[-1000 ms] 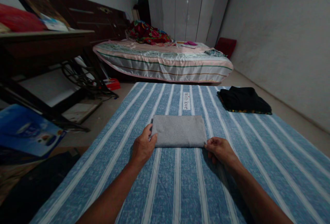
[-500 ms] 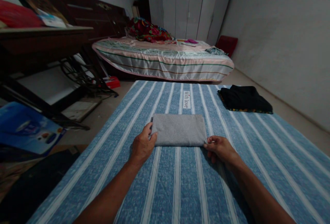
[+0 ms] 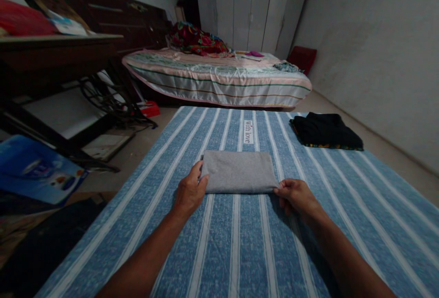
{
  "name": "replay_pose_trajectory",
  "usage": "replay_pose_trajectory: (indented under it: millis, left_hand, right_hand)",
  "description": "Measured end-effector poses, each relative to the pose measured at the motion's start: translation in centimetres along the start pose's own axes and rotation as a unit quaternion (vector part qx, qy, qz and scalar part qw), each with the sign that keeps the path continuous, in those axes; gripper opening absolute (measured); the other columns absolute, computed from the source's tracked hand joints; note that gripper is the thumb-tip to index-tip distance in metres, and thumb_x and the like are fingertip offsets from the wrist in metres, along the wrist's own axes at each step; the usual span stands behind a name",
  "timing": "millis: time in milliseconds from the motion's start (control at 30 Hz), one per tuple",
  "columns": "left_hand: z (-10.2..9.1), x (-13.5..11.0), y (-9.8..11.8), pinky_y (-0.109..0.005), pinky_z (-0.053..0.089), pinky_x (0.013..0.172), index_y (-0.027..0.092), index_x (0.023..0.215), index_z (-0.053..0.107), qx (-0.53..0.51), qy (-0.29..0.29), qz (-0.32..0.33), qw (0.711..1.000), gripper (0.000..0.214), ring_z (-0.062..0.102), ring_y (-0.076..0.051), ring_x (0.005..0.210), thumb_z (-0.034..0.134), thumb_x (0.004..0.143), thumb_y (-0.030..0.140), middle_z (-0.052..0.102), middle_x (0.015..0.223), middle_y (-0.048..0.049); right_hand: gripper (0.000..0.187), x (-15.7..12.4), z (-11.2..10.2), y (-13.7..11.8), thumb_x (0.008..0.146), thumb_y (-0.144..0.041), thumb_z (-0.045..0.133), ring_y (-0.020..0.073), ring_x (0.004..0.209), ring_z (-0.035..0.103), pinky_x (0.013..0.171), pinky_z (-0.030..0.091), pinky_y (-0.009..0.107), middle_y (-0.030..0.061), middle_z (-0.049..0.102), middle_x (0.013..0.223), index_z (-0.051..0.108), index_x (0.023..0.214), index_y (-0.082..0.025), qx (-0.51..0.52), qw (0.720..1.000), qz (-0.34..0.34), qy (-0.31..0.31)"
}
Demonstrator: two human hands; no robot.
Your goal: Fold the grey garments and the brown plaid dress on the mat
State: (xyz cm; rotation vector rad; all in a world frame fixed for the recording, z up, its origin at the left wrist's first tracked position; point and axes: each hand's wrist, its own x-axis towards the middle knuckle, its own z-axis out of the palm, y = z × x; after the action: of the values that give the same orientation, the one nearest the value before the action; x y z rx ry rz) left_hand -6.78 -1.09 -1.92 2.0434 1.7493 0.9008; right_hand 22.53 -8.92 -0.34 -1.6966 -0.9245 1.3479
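A grey cloth garment (image 3: 238, 172), folded into a flat rectangle, lies on the blue-and-white striped cover (image 3: 222, 243). My left hand (image 3: 190, 188) grips its left edge, thumb on top and fingers at the side and partly hidden underneath. At the near right corner, my right hand (image 3: 297, 196) pinches the fabric between thumb and forefinger and draws that corner slightly outward. What kind of garment it is cannot be made out from the folded shape.
Folded black clothes (image 3: 325, 131) lie at the far right of the cover. Beyond stands a bed (image 3: 219, 83) with a red floral blanket (image 3: 199, 39). On the left are a treadle sewing-machine table (image 3: 61, 46) and a blue box (image 3: 37, 170). A bare wall (image 3: 377, 51) runs along the right.
My right hand has shifted slightly to the right and up, tugging the near right corner of the grey garment outward. My left hand keeps its hold in nearly the same place.
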Motion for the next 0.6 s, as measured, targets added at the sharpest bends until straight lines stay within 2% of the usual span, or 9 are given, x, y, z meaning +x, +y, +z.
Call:
replay_pose_trajectory:
  millis: [200,333,400,500,567,600]
  left_hand:
    - [0.2,0.3,-0.3,-0.029,0.05,0.085,0.019,0.133,0.048,0.009,-0.003,0.007,1.0,0.051,0.067,-0.023,0.097,0.046,0.085,0.036,0.068,0.102,-0.0063]
    - [-0.3,0.0,-0.3,-0.033,0.051,0.085,0.016,0.133,0.047,0.058,-0.004,0.024,0.998,0.048,0.066,-0.024,0.094,0.045,0.088,0.034,0.068,0.102,-0.0089]
    - [-0.7,-0.4,0.6,-0.039,0.049,0.089,0.013,0.129,0.049,0.107,0.036,0.067,0.991,0.045,0.063,-0.028,0.101,0.046,0.087,0.03,0.066,0.109,-0.0134]
    - [-0.5,-1.4,3.5,-0.046,0.044,0.098,0.011,0.121,0.055,0.147,0.081,0.185,0.968,0.037,0.055,-0.032,0.114,0.046,0.088,0.024,0.06,0.123,-0.0184]
    - [0.6,-2.0,6.1,-0.043,0.044,0.101,0.015,0.115,0.059,0.128,0.039,0.264,0.955,0.03,0.055,-0.028,0.115,0.046,0.089,0.022,0.061,0.123,-0.015]
    - [1.4,-2.2,7.3,-0.041,0.043,0.103,0.016,0.112,0.06,0.12,0.005,0.282,0.952,0.027,0.054,-0.026,0.118,0.047,0.089,0.021,0.061,0.125,-0.0137]
  right_hand:
    - [0.015,0.3,-0.5,0.4,0.067,-0.026,0.061,0.0088,0.027,0.042,0.029,0.024,0.017,-0.0017,0.054,0.04,0.048,0.061,-0.021,-0.022,1.0,0.0,-0.018]
    - [0.019,0.4,-0.4,0.6,0.065,-0.026,0.065,0.008,0.027,0.041,0.029,0.024,0.016,-0.0028,0.054,0.039,0.048,0.061,-0.021,-0.009,1.0,0.002,-0.02]
    - [0.022,0.4,-0.3,0.6,0.065,-0.028,0.068,0.0077,0.027,0.041,0.029,0.024,0.016,-0.0031,0.054,0.039,0.048,0.061,-0.021,0.003,1.0,0.004,-0.025]
    - [0.026,0.5,-0.3,0.5,0.064,-0.03,0.073,0.0076,0.029,0.042,0.03,0.026,0.016,-0.0026,0.055,0.04,0.049,0.063,-0.02,0.025,0.999,0.004,-0.046]
    - [0.028,0.6,-0.3,0.4,0.064,-0.033,0.075,0.0079,0.029,0.043,0.03,0.027,0.017,-0.0017,0.056,0.041,0.049,0.064,-0.02,0.043,0.997,0.004,-0.064]
    - [0.029,0.6,-0.2,0.4,0.064,-0.035,0.075,0.0081,0.029,0.044,0.03,0.027,0.017,-0.0013,0.057,0.042,0.05,0.064,-0.02,0.052,0.996,0.003,-0.07]
